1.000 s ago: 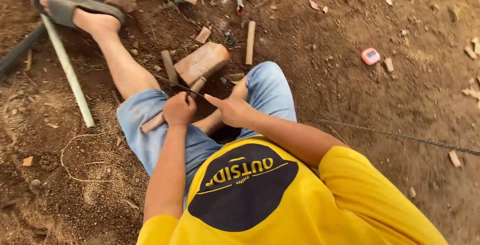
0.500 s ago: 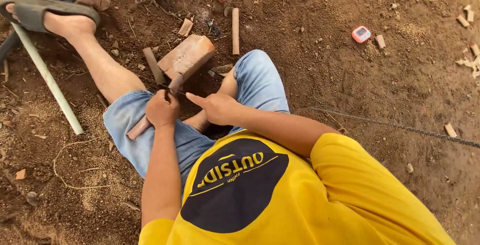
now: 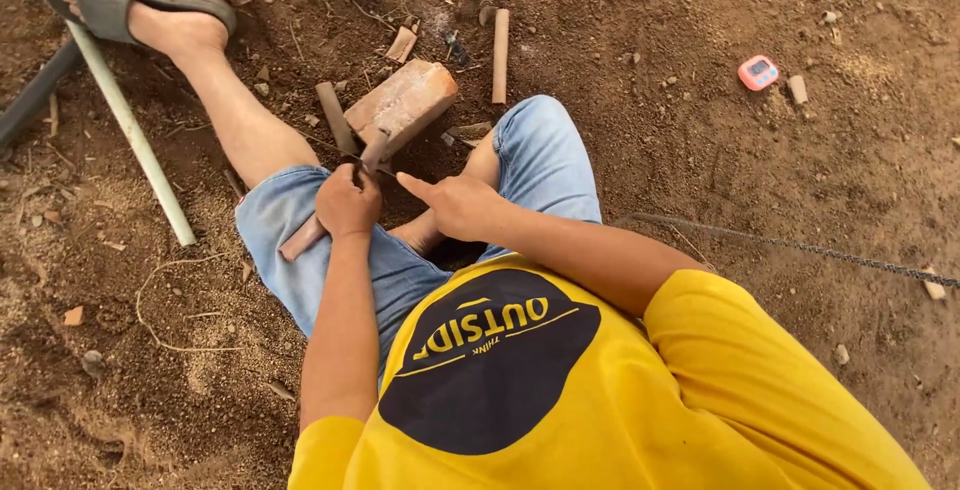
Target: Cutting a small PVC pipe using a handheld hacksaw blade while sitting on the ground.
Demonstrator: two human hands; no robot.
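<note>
Since earlier, tool head drops onto brick point(image 3: 405, 100). Left hand point(image 3: 347, 200) clenched around wooden-handled tool point(image 3: 335, 212), long axis running from fingers up-right to brick. Right hand point(image 3: 460, 205) loose, forefinger pointing left, just beside.

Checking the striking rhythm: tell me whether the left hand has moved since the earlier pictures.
No, not noticeably. The left hand, gripping a tool, stays just short of the brick, as before; only the camera shifted.
</note>
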